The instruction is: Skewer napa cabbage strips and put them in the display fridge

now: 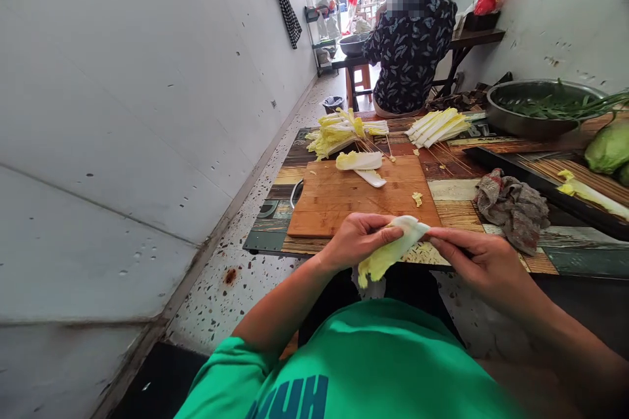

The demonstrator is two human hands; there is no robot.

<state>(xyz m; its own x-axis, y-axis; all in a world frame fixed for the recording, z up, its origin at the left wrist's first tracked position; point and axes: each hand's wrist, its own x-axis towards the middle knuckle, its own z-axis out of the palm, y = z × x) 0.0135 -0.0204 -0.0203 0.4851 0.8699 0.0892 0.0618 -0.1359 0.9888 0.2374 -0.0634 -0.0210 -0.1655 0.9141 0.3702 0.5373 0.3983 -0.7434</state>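
Observation:
My left hand (366, 239) grips a yellow-white napa cabbage leaf (386, 258), its frilly end hanging down past the table's front edge. At the leaf's white stem end, my right hand (479, 255) is closed in a pinch; whatever lies between its fingertips is too small to make out. Just beyond is a wooden cutting board (319, 209), bearing two loose cabbage leaves (360, 161) and a small leaf scrap (417, 199). Behind the board lie a pile of cabbage leaves on thin skewers (339, 131) and a neater skewered bundle (437, 127).
To the right are a crumpled grey cloth (514, 209), a black tray (550, 190) with bamboo skewers (565, 167), a metal bowl of greens (531, 121) and a green cabbage (609, 147). A person (413, 52) sits beyond the table. A white wall (122, 78) runs along the left.

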